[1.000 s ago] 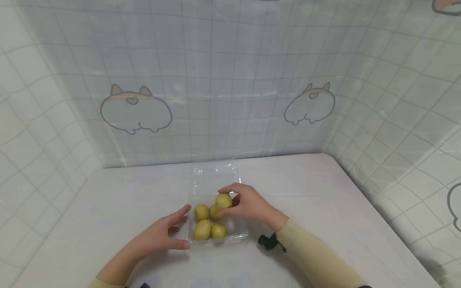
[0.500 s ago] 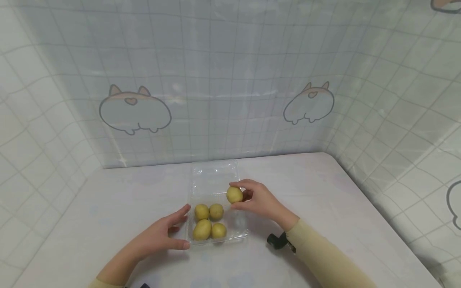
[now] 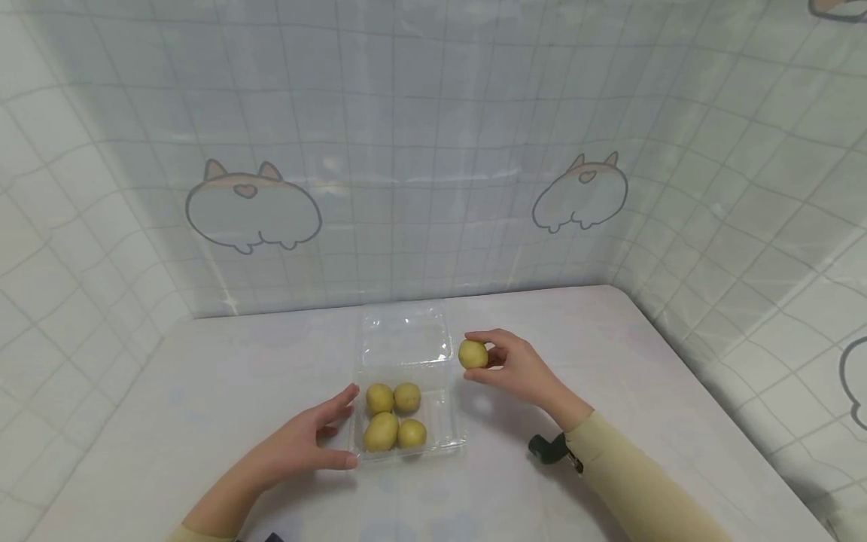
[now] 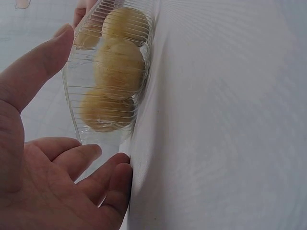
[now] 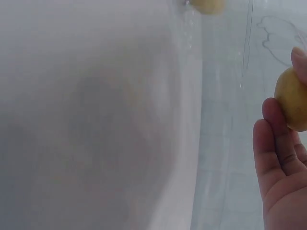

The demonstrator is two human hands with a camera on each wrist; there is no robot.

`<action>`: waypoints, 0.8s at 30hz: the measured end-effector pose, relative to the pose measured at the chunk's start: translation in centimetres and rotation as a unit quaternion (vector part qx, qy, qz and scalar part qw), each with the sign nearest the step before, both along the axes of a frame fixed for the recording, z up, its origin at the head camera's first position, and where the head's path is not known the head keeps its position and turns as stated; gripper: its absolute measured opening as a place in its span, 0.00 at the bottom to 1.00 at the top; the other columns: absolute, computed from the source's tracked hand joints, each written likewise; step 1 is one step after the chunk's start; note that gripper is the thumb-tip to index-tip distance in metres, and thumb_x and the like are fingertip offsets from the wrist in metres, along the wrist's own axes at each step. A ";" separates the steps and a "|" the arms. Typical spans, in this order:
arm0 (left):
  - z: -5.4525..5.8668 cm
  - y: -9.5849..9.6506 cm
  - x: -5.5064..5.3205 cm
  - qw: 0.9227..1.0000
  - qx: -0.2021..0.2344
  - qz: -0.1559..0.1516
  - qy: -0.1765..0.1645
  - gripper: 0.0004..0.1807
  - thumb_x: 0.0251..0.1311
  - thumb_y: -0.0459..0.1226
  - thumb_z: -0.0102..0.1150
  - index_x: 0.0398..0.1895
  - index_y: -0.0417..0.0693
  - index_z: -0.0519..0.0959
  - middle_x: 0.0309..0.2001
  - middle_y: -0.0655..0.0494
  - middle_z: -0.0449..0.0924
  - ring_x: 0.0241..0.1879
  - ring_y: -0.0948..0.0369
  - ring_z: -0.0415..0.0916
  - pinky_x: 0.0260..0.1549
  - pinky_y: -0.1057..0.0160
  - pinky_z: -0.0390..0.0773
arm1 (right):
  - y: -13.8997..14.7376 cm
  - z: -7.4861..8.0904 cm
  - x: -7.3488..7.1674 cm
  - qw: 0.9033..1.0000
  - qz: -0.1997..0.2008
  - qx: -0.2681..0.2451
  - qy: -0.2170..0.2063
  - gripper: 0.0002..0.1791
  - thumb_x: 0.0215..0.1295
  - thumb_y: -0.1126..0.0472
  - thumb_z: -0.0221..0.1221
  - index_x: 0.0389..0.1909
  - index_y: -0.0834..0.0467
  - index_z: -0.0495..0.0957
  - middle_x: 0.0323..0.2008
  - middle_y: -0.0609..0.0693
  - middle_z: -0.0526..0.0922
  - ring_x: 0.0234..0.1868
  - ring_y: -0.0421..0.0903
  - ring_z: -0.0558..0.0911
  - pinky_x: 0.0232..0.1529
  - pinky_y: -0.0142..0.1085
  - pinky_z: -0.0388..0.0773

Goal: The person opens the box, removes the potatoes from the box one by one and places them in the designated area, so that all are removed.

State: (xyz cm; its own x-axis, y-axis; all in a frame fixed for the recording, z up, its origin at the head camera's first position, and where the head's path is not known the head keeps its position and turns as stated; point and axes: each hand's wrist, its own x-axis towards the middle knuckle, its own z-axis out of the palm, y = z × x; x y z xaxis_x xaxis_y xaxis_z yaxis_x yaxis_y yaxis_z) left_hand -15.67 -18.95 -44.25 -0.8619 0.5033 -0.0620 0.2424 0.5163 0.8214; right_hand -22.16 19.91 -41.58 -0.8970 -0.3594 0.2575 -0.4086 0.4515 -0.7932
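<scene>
My right hand pinches a round yellow fruit between thumb and fingertips, raised just right of a clear plastic clamshell box. In the right wrist view the same fruit shows at the right edge, partly hidden by the thumb. Several similar yellow fruits lie in the left part of the box; its right part holds none. Spread at the box's left side is my left hand, fingers and thumb extended. In the left wrist view, its thumb and fingertips are beside the ribbed wall.
The box's hinged lid lies folded back toward the rear of the pale table. A tiled-pattern curtain hangs behind and on both sides. A dark wrist-camera mount sticks out under the right sleeve.
The right hand has lifted the yellow fruit out of the box and carried it right and slightly back, past the box's edge. The left hand stays in place.
</scene>
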 end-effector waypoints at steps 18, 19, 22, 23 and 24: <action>-0.3 0.1 -0.1 1.000 0.001 -0.002 0.000 0.58 0.49 0.50 0.76 0.79 0.50 0.51 0.76 0.56 0.53 0.69 0.52 0.63 0.63 0.52 0.66 | 4.2 -2.0 -1.2 0.996 -0.056 0.064 -0.021 0.36 0.51 0.45 0.74 0.62 0.50 0.77 0.54 0.44 0.79 0.39 0.42 0.82 0.43 0.39 0.80; -0.3 0.1 -0.1 1.000 0.002 -0.003 -0.001 0.58 0.50 0.50 0.76 0.79 0.50 0.51 0.76 0.56 0.53 0.69 0.52 0.62 0.63 0.53 0.66 | 4.3 -2.0 -1.2 0.996 -0.056 0.067 -0.020 0.36 0.52 0.46 0.74 0.63 0.51 0.77 0.55 0.45 0.79 0.39 0.42 0.82 0.44 0.39 0.80; -0.3 0.1 -0.1 1.000 0.003 -0.004 -0.001 0.58 0.50 0.50 0.76 0.79 0.49 0.51 0.77 0.55 0.53 0.70 0.52 0.62 0.63 0.52 0.66 | 4.8 -2.0 -1.5 0.995 -0.058 0.075 -0.022 0.37 0.52 0.47 0.74 0.63 0.53 0.77 0.55 0.46 0.79 0.41 0.43 0.81 0.44 0.38 0.80; -0.2 0.1 -0.1 1.000 0.004 -0.005 -0.002 0.58 0.50 0.50 0.76 0.79 0.49 0.51 0.77 0.55 0.53 0.70 0.52 0.62 0.63 0.52 0.65 | 4.9 -2.0 -1.6 0.995 -0.060 0.076 -0.026 0.37 0.52 0.48 0.74 0.63 0.53 0.77 0.55 0.46 0.79 0.42 0.43 0.81 0.44 0.38 0.80; -0.2 0.1 -0.1 1.000 0.003 -0.005 -0.001 0.58 0.50 0.50 0.75 0.79 0.49 0.51 0.77 0.55 0.53 0.70 0.51 0.62 0.63 0.52 0.66 | 5.0 -2.1 -1.6 0.995 -0.062 0.077 -0.032 0.37 0.52 0.48 0.75 0.63 0.53 0.77 0.55 0.46 0.79 0.42 0.43 0.81 0.44 0.38 0.80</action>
State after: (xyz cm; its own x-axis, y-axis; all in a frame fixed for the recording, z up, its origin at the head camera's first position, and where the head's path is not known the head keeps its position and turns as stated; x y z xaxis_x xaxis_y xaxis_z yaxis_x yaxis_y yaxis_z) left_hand -15.79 -18.85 -44.45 -0.8563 0.5128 -0.0614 0.2460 0.5094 0.8246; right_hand -23.78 24.96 -43.65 -0.9497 -0.2755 0.1487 -0.2929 0.6138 -0.7331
